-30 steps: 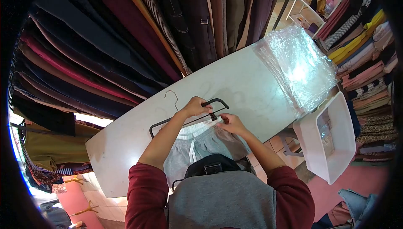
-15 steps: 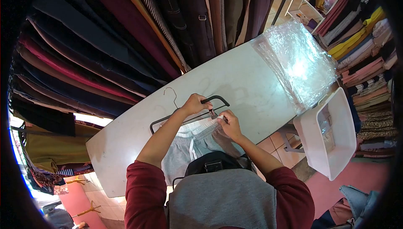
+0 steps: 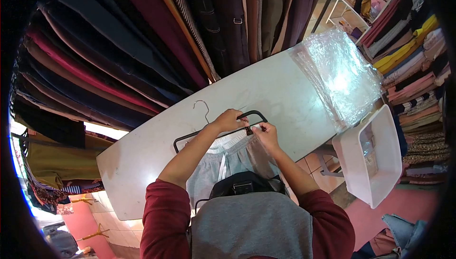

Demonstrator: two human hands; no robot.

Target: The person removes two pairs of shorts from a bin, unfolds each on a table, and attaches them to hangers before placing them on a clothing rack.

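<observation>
A pair of grey shorts (image 3: 209, 176) with a white drawstring and pale waistband lies at the table's near side, partly hidden by the bag and my body. Along the waistband runs a black clip hanger (image 3: 260, 112), its metal hook pointing to the far left. My left hand (image 3: 230, 120) is closed at the hanger, fingertips on its dark clip (image 3: 249, 130). Just right of that clip, my right hand (image 3: 267, 135) pinches the waistband's corner. The clip overlaps the waistband's edge in this view.
The white table (image 3: 137, 168) runs diagonally beneath my hands. Clear plastic bags (image 3: 339, 76) are piled at its right end, beside a white plastic bin (image 3: 373, 157). Dark hanging trousers (image 3: 114, 45) line the far side, and stacked folded clothes (image 3: 418, 111) stand at right.
The clip has come down onto the waistband's corner, with both hands closer around it. The whole view has shifted slightly.
</observation>
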